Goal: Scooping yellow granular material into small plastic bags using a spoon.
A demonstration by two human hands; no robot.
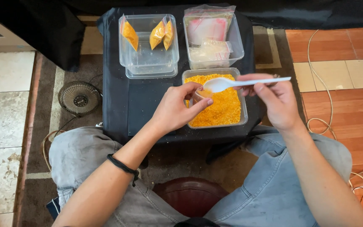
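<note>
Left hand [175, 110] pinches a small clear bag [201, 95] by its mouth, fingers curled round it, holding it upright over the near-left part of the tub [243, 110] of orange crumbs [223, 105]; bag already has some orange at the bottom

Right hand [280, 103] grips a white spoon [240, 83] by the handle end, fingers pressed together on it. Spoon long axis runs roughly left-right, handle tip pointing right and slightly far, bowl pointing left. Bowl sits just above and touching or nearly touching the bag mouth, can't tell which. So spoon bowl lies directly right-far of the left hand's fingertips, bag sits between the two hands, nearer the left one

Tub is on the near-right of the black desk [148, 101], right in front of the person. Far left on the desk: a clear box [148, 63] with three small filled orange packets [158, 35] leaning inside. Far right: another clear box [236, 46] stuffed with empty plastic bags [209, 29]

Small fan [80, 98] on the floor left of the desk, white cable [316, 122] on the tiles to the right. Black band [122, 166] on the left wrist, person is seated, knees either side of the desk
</note>
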